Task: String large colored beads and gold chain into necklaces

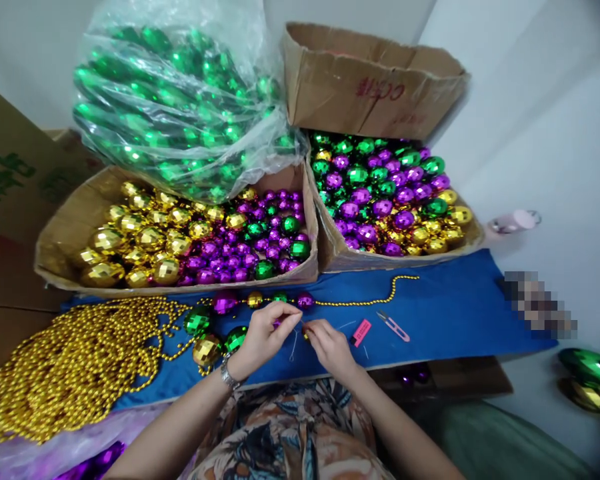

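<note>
My left hand (275, 330), with a metal watch (229, 373) at the wrist, is closed in a pinch near the table's front edge. My right hand (333, 350) pinches close beside it, fingertips almost touching. Between them runs a thin thread (293, 350), its looped end hanging over the blue cloth (445, 313). A tiny yellow spot shows at the right fingertips, too small to name. Just behind the hands lies a strand with a large purple bead (225, 302), a gold bead (255, 299) and small gold beads (353, 303). Larger beads, green (197, 321) and gold (207, 349), rest left of my left hand.
Pink-handled thread snips (394, 327) and a pink packet (361, 333) lie to the right. Gold bead chains (80, 363) are heaped at left. Behind stand two bead-filled cartons (180, 290) (400, 259), with a plastic bag of green beads (180, 113) above.
</note>
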